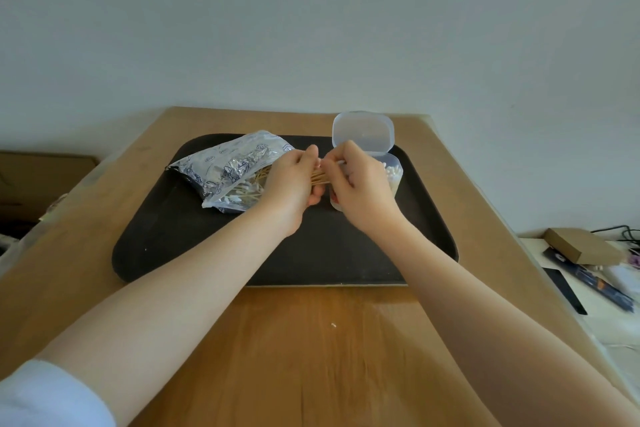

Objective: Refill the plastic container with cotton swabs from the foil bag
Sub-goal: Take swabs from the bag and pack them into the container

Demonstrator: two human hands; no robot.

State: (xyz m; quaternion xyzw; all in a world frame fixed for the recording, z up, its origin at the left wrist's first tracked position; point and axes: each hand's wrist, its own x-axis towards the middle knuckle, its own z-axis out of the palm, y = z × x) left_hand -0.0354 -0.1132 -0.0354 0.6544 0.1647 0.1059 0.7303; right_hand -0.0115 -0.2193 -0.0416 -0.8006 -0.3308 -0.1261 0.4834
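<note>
A crumpled foil bag (230,168) lies on the left half of a black tray (194,246), its mouth open toward me with cotton swabs spilling out. A clear plastic container (393,172) stands at the tray's right back, its hinged lid (363,131) flipped up, white swab tips showing inside. Between the two, my left hand (294,180) grips a bundle of wooden-stick cotton swabs (319,177). My right hand (353,180) pinches the other end of the same bundle, just in front of the container.
The tray rests on a wooden table (311,340) against a pale wall. A side surface at right holds a cardboard box (581,246), dark packets and cables. A brown box (45,173) sits low at left. A white speck lies on the table near me.
</note>
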